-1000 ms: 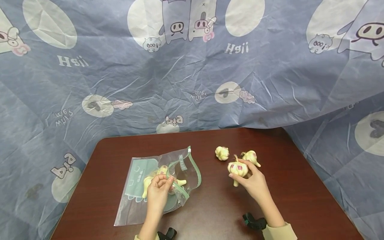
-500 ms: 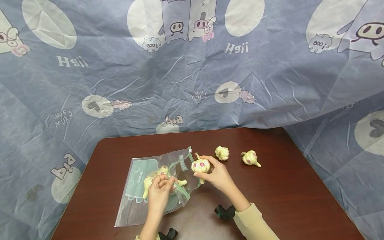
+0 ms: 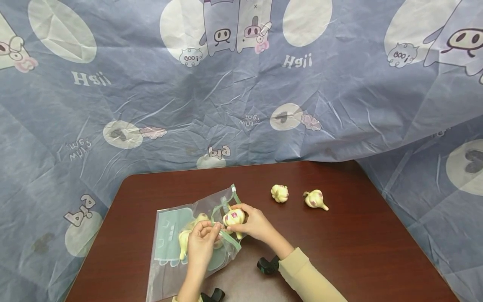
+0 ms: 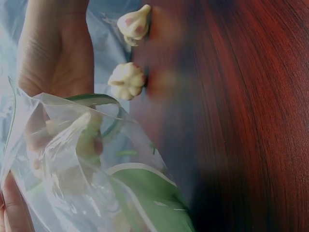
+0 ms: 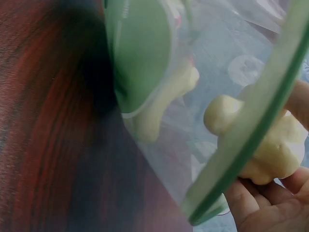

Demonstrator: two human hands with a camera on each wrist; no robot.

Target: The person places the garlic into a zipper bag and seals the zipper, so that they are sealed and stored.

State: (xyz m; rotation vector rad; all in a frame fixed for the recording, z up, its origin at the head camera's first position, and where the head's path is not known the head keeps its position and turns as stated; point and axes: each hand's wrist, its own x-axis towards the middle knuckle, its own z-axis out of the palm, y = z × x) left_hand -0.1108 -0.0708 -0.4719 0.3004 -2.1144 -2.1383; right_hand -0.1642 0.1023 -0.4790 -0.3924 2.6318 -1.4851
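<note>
Here, garlic point(image 3: 233, 217) between hands point(image 3: 254, 223), right gripping

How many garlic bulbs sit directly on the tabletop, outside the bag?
2: one garlic bulb beyond the right hand, another farther right. Others could be hidden behind the bag.

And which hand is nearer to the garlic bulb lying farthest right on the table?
Right. The right hand holds another bulb at the open bag, left of the garlic bulb; the left hand pinches the bag, farther left.
</note>
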